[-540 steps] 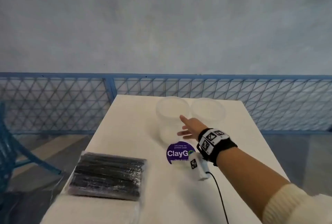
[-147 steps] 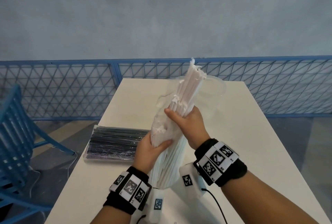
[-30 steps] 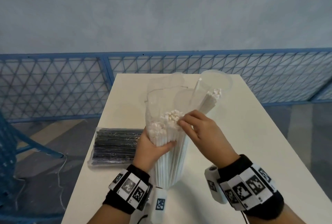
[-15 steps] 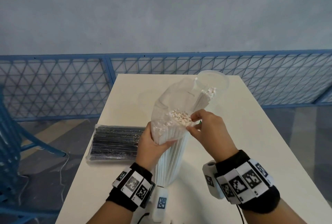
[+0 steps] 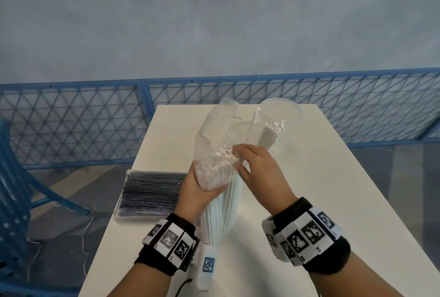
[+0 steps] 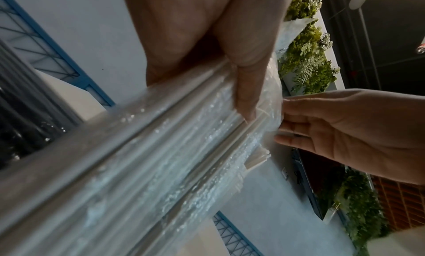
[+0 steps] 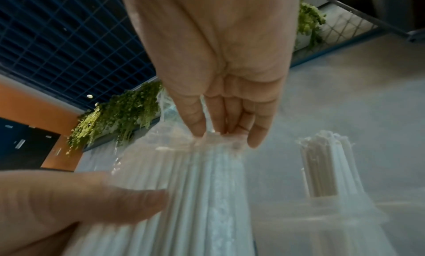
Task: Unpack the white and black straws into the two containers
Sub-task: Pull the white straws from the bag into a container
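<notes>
A clear bag of white straws (image 5: 220, 201) stands upright on the white table (image 5: 321, 189). My left hand (image 5: 204, 189) grips it round the upper middle, thumb (image 6: 246, 89) pressed on the plastic. My right hand (image 5: 238, 158) reaches into the open mouth of the bag and pinches the straw tips (image 7: 220, 138). The right clear container (image 5: 282, 112) at the back holds a bunch of white straws (image 5: 271, 134). The second clear container (image 5: 238, 130) stands left of it, partly hidden behind the bag. The sealed pack of black straws (image 5: 152, 194) lies flat at the table's left edge.
A blue mesh fence (image 5: 71, 125) runs behind the table and a blue chair (image 5: 14, 189) stands to the left. A thin cable (image 5: 85, 237) hangs off the left side. Bare tabletop lies to the right of the containers.
The right hand's fingers have stayed at the bag's mouth and closed in on the straw tips. The left hand keeps its grip and the bag's top leans slightly left.
</notes>
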A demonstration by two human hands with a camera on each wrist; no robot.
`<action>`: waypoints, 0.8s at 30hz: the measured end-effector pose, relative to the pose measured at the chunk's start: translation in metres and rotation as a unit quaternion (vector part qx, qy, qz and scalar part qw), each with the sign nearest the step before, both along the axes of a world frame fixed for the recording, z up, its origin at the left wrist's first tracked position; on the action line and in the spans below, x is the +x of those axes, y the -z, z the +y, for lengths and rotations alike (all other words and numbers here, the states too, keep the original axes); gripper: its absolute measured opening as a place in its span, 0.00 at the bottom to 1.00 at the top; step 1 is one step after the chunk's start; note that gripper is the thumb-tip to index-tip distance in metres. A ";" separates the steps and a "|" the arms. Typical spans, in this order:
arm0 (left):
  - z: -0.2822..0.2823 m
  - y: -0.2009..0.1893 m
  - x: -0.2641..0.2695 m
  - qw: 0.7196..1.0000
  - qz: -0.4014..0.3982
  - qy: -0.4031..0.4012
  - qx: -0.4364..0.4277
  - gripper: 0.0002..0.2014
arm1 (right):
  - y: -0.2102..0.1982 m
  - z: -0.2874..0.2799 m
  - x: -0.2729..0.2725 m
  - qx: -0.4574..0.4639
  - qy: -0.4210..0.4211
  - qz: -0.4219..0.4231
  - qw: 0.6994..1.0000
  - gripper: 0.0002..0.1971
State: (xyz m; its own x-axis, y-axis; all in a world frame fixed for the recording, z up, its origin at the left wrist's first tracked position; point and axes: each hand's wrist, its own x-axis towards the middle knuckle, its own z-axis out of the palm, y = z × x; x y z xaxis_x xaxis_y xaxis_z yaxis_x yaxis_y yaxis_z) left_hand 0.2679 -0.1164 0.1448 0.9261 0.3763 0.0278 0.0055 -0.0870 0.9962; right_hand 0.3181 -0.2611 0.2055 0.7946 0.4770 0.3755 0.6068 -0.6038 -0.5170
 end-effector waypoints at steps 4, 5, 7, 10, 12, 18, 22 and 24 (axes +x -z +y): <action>0.000 0.002 0.000 1.000 0.003 0.003 -0.004 0.31 | -0.010 0.005 0.005 -0.050 0.039 0.075 0.995 0.22; 0.000 0.001 0.000 1.000 0.002 0.006 -0.007 0.29 | -0.013 0.005 0.007 -0.078 0.040 0.092 0.992 0.25; 0.000 0.001 -0.001 1.000 0.003 0.011 -0.015 0.27 | -0.014 0.003 0.012 -0.097 0.026 0.134 0.986 0.26; 0.003 0.000 -0.001 0.999 0.004 0.017 -0.031 0.32 | -0.008 -0.001 0.014 -0.014 0.008 0.183 0.983 0.24; 0.004 0.000 -0.001 0.999 0.007 0.024 -0.038 0.31 | 0.000 -0.002 0.012 0.058 -0.003 0.171 0.984 0.22; 0.002 -0.004 0.001 0.998 0.000 0.030 -0.053 0.31 | 0.008 -0.004 0.014 0.073 -0.028 0.223 0.972 0.21; 0.002 -0.005 0.002 0.999 0.002 0.031 -0.041 0.30 | 0.009 -0.005 0.021 0.121 -0.040 0.287 0.949 0.18; 0.004 -0.004 0.001 0.999 0.005 0.030 -0.030 0.29 | 0.011 -0.006 0.023 0.149 -0.043 0.305 0.940 0.15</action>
State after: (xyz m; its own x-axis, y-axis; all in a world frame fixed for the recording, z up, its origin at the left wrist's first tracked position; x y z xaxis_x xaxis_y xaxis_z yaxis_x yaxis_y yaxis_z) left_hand 0.2693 -0.1127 0.1491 0.9469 0.3217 -0.0025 0.0119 -0.0272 0.9996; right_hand 0.3411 -0.2667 0.1942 0.8687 0.4953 -0.0097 0.1827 -0.3386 -0.9230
